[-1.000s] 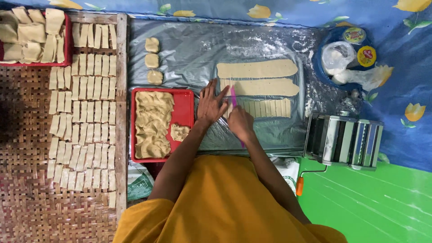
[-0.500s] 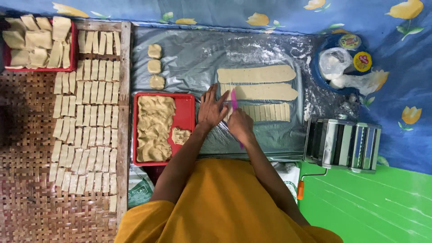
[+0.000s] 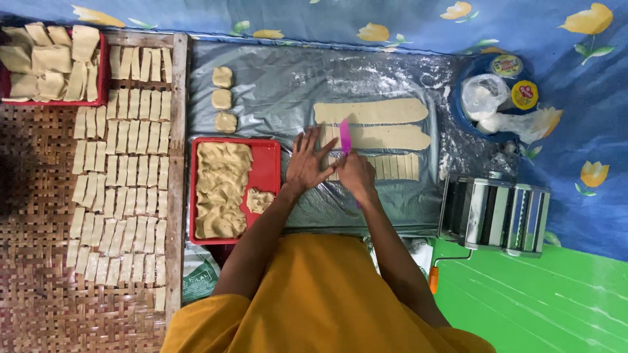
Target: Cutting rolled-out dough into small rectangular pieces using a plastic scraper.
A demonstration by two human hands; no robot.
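Note:
My right hand (image 3: pixel 356 175) grips a pink knife (image 3: pixel 345 136), its blade pointing away from me across the flat dough strips (image 3: pixel 373 136) on the grey plastic sheet (image 3: pixel 281 98). My left hand (image 3: pixel 307 160) lies flat with fingers spread, pressing the left end of the strips beside the blade. The nearest strip (image 3: pixel 392 166) is cut into several narrow pieces. A longer uncut strip (image 3: pixel 369 112) lies farther away.
A red tray (image 3: pixel 268 176) of dough scraps sits left of my hands, three dough lumps (image 3: pixel 223 99) beyond it. Rows of cut pieces (image 3: pixel 124 176) fill a wooden board at left; another red tray (image 3: pixel 52 62) is top left. A pasta roller (image 3: pixel 497 212) and blue bowl (image 3: pixel 500 91) stand right.
Both hands stay at the strips' left end. The pink knife has shifted slightly, its blade now lying further over the middle strip.

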